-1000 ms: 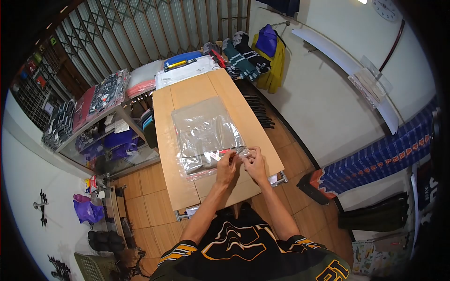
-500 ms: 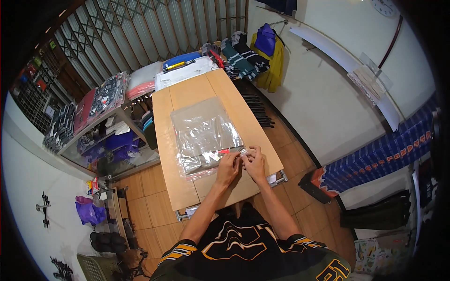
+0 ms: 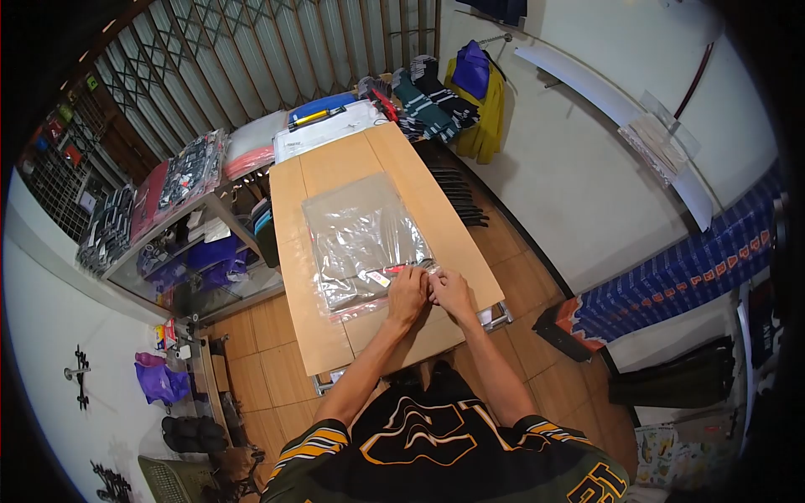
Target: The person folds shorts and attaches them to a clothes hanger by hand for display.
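Note:
A folded grey-beige garment in a clear plastic bag [image 3: 356, 230] lies flat on the wooden table [image 3: 314, 344]. My left hand [image 3: 408, 292] is closed at the bag's near right corner, its fingers bent down onto the plastic. Right beside it, my right hand [image 3: 452, 290] pinches at the same corner, the fingertips of both hands nearly meeting. A white tag [image 3: 376, 277] with a yellow mark, and a red piece by it, show just left of my left fingers. What exactly lies between the fingertips is too small to make out.
White packets with a yellow-handled tool [image 3: 317, 116] sit past the table's far end. To the left, a glass display case [image 3: 189, 247] carries stacked bagged garments. Socks and yellow cloth hang at the back right. A blue patterned box [image 3: 671, 277] stands on the right.
Both hands have lowered and turned over the bag's corner; the raised right fingers are now folded down. The white tag beside my left hand shows more fully.

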{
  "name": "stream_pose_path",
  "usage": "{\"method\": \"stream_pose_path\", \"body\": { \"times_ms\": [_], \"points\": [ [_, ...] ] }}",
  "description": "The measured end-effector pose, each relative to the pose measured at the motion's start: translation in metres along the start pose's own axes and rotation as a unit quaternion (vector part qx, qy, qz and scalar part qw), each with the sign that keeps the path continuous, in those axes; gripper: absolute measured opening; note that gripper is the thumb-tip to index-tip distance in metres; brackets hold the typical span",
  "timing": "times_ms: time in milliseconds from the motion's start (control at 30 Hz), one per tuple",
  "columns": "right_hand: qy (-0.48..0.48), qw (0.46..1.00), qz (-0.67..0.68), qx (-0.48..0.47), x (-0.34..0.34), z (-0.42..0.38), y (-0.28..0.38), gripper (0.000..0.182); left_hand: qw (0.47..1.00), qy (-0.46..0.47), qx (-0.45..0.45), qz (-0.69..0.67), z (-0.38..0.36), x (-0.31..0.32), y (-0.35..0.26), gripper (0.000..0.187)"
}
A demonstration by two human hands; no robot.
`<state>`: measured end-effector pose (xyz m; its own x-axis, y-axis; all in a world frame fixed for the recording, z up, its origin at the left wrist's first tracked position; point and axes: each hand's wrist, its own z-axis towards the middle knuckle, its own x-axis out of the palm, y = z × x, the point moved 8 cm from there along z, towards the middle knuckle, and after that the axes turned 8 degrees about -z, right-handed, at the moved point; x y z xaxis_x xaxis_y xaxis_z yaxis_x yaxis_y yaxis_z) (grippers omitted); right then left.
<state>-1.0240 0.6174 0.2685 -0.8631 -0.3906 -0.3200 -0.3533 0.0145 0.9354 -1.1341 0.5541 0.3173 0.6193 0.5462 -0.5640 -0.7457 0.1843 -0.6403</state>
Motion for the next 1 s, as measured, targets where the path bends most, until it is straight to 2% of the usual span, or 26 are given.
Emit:
{"method": "stream_pose_path", "body": {
  "times_ms": [133, 200, 300, 400, 533, 633, 700, 800, 933, 1000],
  "points": [
    [-0.024, 0.998, -0.054, -0.034, 0.001, -0.002, 0.0, 0.023, 1.0, -0.021, -0.003, -0.01, 0.0, -0.002, 0.003, 0.009],
    [-0.035, 0.997, -0.067, -0.033, 0.002, -0.002, -0.003, 0.023, 0.995, -0.068, -0.061, -0.046, -0.001, -0.009, 0.015, 0.009],
    [-0.051, 0.995, -0.074, -0.036, 0.003, 0.0, -0.008, 0.023, 0.995, -0.086, -0.025, -0.037, -0.003, -0.014, 0.008, 0.011],
    [-0.069, 0.993, -0.085, -0.04, -0.001, 0.001, -0.008, 0.022, 0.999, -0.044, -0.015, -0.025, -0.012, -0.019, 0.001, 0.013],
    [-0.081, 0.982, -0.156, -0.071, -0.006, -0.013, 0.018, 0.025, 0.999, -0.05, -0.005, 0.011, -0.026, -0.029, 0.001, 0.013],
    [-0.054, 0.972, -0.219, -0.067, -0.001, -0.012, 0.018, 0.024, 0.998, -0.05, -0.029, 0.0, -0.029, -0.033, 0.006, 0.014],
    [-0.062, 0.972, -0.218, -0.062, 0.0, -0.012, 0.016, 0.023, 0.995, -0.086, -0.052, -0.009, -0.024, -0.04, 0.009, 0.018],
    [-0.079, 0.97, -0.222, -0.06, -0.003, -0.012, 0.018, 0.022, 0.99, -0.133, -0.034, -0.025, -0.017, -0.056, 0.006, 0.021],
    [-0.092, 0.969, -0.223, -0.046, -0.004, -0.011, 0.019, 0.022, 0.992, -0.098, -0.065, -0.044, -0.02, -0.06, 0.006, 0.024],
    [-0.084, 0.968, -0.23, -0.049, -0.003, -0.015, 0.027, 0.021, 0.997, -0.051, -0.057, -0.005, -0.028, -0.057, 0.0, 0.026]
  ]
}}
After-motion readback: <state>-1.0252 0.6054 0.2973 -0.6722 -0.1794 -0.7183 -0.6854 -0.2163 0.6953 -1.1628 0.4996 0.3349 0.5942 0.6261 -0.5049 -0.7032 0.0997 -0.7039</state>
